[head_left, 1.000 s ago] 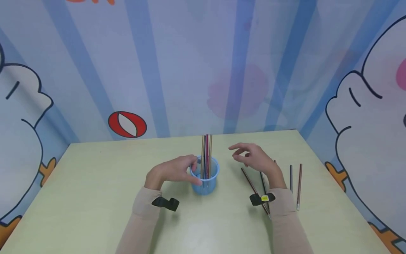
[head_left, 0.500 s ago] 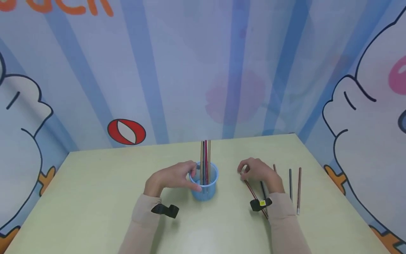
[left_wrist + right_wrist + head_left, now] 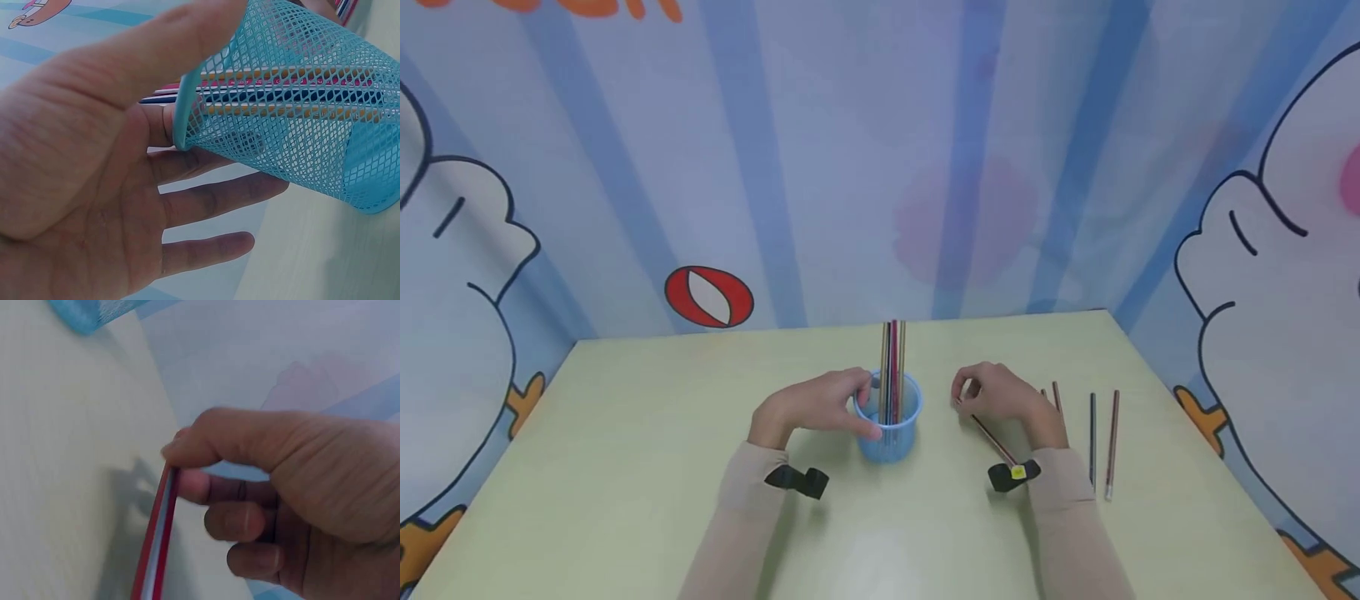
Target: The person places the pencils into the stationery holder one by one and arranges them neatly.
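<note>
Before blue-striped walls (image 3: 865, 167), over the smooth pale bench (image 3: 662, 433), the left hand (image 3: 820, 404) arched sideways, holding a round blue mesh cup (image 3: 886, 447) by its rim, slim pencils (image 3: 893, 367) upright inside, while the right hand (image 3: 997, 393) bent downward beside it, narrow grip pinching a slanted red-and-silver pencil (image 3: 157, 544) near its end.

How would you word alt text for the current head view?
A person's left hand grips a blue cup of upright pencils by its rim, while the right hand pinches another pencil near one end. More pencils lie farther right on the pale table, before a striped backdrop.
</note>
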Available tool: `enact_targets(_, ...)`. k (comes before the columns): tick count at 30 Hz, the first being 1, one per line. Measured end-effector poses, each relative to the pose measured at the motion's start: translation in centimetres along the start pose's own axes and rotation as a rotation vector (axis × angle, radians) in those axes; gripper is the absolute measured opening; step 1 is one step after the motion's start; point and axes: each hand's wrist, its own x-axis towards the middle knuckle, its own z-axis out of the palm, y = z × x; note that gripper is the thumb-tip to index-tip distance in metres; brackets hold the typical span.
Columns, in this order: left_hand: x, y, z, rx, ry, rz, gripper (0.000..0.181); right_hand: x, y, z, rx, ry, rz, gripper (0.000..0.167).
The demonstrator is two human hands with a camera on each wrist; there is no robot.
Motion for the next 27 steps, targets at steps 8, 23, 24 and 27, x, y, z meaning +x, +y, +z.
enact_targets(8,0.6,0.6,0.2,0.000,-0.006,-0.011,0.043,-1.8,-2.0,-2.3,0.336,0.137,-0.206,0.009)
enact_targets(23,0.7,2.5,-0.6,0.029,-0.028,-0.014,0.042,-2.7,-5.5,-3.9,1.015,0.558,-0.465,0.015)
enact_targets(24,0.6,2.6,-0.5,0.025,-0.032,-0.016,0.042,-2.7,-5.7,-3.7,1.074,0.567,-0.480,0.017)
enact_targets(27,0.6,2.9,-0.4,0.016,-0.045,-0.014,0.043,-2.6,-6.2,-3.3,1.225,0.612,-0.483,0.021)
